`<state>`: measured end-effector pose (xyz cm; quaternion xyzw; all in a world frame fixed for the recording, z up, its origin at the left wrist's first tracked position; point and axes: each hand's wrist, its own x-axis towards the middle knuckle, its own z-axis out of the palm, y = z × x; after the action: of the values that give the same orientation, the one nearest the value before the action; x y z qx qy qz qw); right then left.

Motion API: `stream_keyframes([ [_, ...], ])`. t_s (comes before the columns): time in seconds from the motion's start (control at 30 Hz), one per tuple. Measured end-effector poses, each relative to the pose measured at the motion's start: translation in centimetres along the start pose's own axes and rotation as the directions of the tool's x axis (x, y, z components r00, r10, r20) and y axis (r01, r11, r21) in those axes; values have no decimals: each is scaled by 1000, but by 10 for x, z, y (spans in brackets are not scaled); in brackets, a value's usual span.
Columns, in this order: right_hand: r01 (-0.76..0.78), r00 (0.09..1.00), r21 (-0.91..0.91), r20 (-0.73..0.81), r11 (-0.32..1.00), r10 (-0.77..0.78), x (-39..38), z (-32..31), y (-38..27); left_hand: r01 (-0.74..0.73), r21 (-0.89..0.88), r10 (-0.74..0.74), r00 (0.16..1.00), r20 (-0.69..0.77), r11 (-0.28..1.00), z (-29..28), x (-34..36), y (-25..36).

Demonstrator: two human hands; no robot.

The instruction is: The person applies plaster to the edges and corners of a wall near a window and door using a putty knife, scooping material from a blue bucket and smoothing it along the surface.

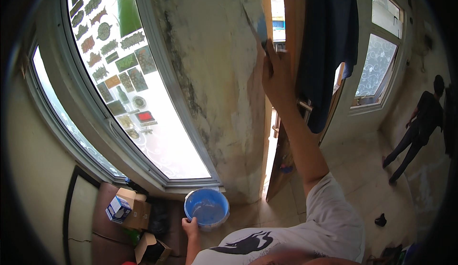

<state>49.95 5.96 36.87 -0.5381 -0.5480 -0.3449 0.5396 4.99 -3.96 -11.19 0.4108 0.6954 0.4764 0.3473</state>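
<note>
My right hand is raised high with its fingers closed round a putty knife. Its thin blade lies edge-on near the wall, close to the wooden door frame. Most of the handle is hidden in my grip. The wall surface is patchy, with dark mould-like stains beside the window and uneven smears near the blade. Low down, my left hand grips the rim of a round blue basin, thumb over the edge. Greyish residue coats the basin's inside.
A tall sticker-covered window stands left of the wall. Cardboard boxes rest on a brown sofa below it. Dark cloth hangs over the open door by its handle. Another person stands at far right.
</note>
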Motion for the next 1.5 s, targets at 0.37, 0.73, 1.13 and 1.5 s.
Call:
stream_keyframes([
  [0.37, 28, 992, 81, -125, 996, -18, -13, -3, -25, -82, 75, 82, 997, -2, 994, 0, 39, -30],
  [0.73, 76, 995, -106, -52, 991, -82, 59, -23, -23, -111, 53, 110, 994, 21, 992, -16, 29, -13],
  [1.13, 84, 990, -109, -102, 990, -96, 48, -49, -32, -48, 48, 48, 999, -10, 998, -10, 36, 4],
  [1.5, 43, 999, -45, -3, 998, -43, -54, -35, -17, -167, 61, 173, 980, -96, 984, -7, 29, 38],
])
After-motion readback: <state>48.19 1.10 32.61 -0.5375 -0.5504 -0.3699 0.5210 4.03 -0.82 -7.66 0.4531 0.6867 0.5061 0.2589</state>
